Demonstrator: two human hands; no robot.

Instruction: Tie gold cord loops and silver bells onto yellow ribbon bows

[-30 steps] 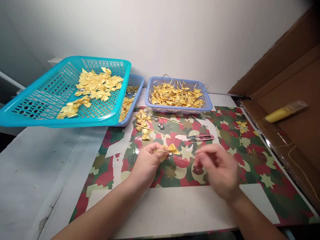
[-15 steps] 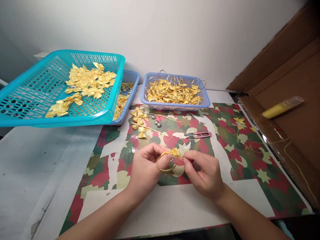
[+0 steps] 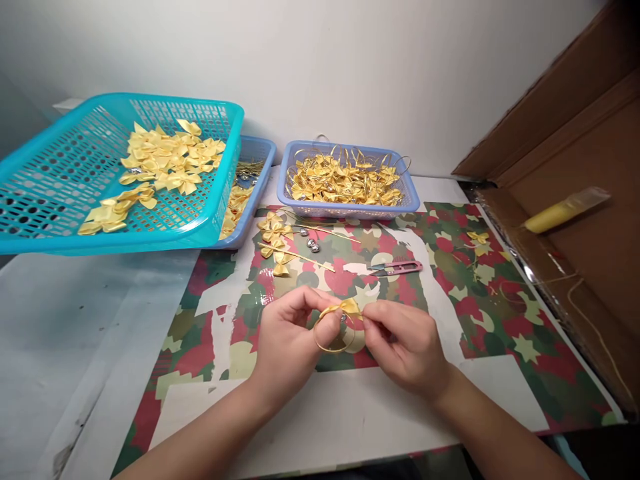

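A yellow ribbon bow [image 3: 351, 306] with a loop of gold cord [image 3: 331, 349] hanging below it is held between my two hands. My left hand [image 3: 295, 333] pinches the bow and the cord between thumb and fingers. At the bow's right side, my right hand [image 3: 405, 343] closes finger and thumb on its tip; whether a cord end is in that pinch too is hidden. A small silver bell [image 3: 343, 318] shows partly under the bow. Just beyond my hands lie pink-handled thread snips [image 3: 397, 268], loose bows [image 3: 274, 230], gold cords [image 3: 310, 257] and silver bells [image 3: 313, 245].
A turquoise basket [image 3: 200, 230] of bows rests raised at left, over a blue basket [image 3: 267, 167] with bows and cords. Another blue basket [image 3: 350, 211] holds many corded bows. Cardboard [image 3: 565, 147] walls the right side, with a yellow tube [image 3: 565, 208] against it.
My right fingers have moved slightly left, closer against the bow. The cord loop hangs a little lower and rounder. The view has shifted slightly.
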